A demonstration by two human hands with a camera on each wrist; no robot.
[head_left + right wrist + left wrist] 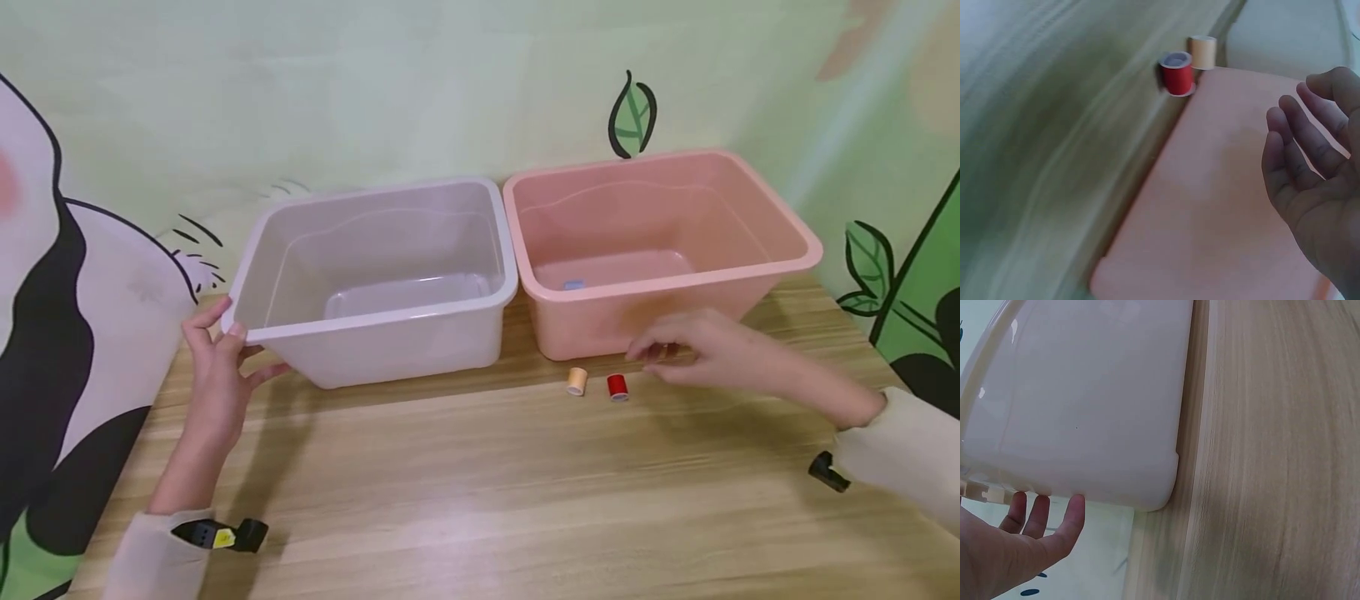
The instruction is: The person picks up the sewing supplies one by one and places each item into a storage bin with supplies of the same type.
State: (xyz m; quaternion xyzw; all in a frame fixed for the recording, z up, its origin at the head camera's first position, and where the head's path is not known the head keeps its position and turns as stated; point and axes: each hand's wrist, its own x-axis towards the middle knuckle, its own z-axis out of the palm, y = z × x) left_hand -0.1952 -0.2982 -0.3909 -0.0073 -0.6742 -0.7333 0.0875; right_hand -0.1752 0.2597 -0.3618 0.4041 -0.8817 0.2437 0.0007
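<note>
My left hand (220, 379) grips the white tub (405, 354) at its near left corner, thumb at the rim. In the left wrist view its fingers (1072, 519) reach the outer wall below the rim. My right hand (701, 348) hovers before the front wall of the pink tub (577, 321), fingers loosely bent and holding nothing. Just left of it a red thread spool (617, 386) stands on the table, with a pale orange thread spool (576, 381) beside it. Both spools also show in the right wrist view, near the pink tub's lower edge.
Inside the pink tub lies a small light blue object (573, 285) on the floor. The two tubs stand side by side on the wooden table (450, 492), rims close together. Behind them rises a painted wall (375, 92) with leaves.
</note>
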